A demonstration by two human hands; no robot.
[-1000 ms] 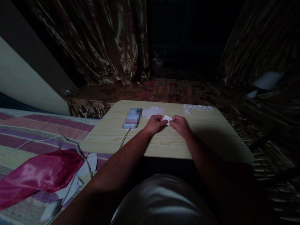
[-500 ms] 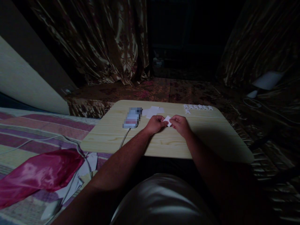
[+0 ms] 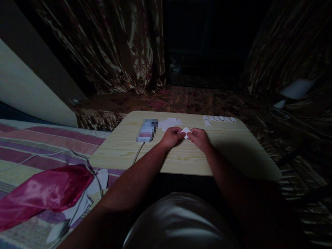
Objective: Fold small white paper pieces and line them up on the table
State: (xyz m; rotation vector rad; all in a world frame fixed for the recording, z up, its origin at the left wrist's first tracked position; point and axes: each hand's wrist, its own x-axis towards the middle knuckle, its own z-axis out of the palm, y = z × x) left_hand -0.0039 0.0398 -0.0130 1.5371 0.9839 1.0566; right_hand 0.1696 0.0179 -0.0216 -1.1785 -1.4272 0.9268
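A small white piece of paper, diamond-shaped from here, is pinched between my two hands above the table. My left hand grips its left corner, thumb on top. My right hand closes on the right corner, also with the thumb over the paper. Fingers beneath the paper are hidden. Just beyond my left hand lie flat white paper sheets, partly overlapping. Several small folded white paper pieces sit in a row at the table's far right, with one more below the row's left end.
The light wooden table has rounded corners. A blurred-out phone-like device with a cable lies on its left. Left of the table, a pink satiny cloth rests on a striped bedspread. A white lamp stands at right.
My right thumb has shifted slightly over the paper, and the paper's diamond outline shows more plainly between my hands. The things on the table have stayed put.
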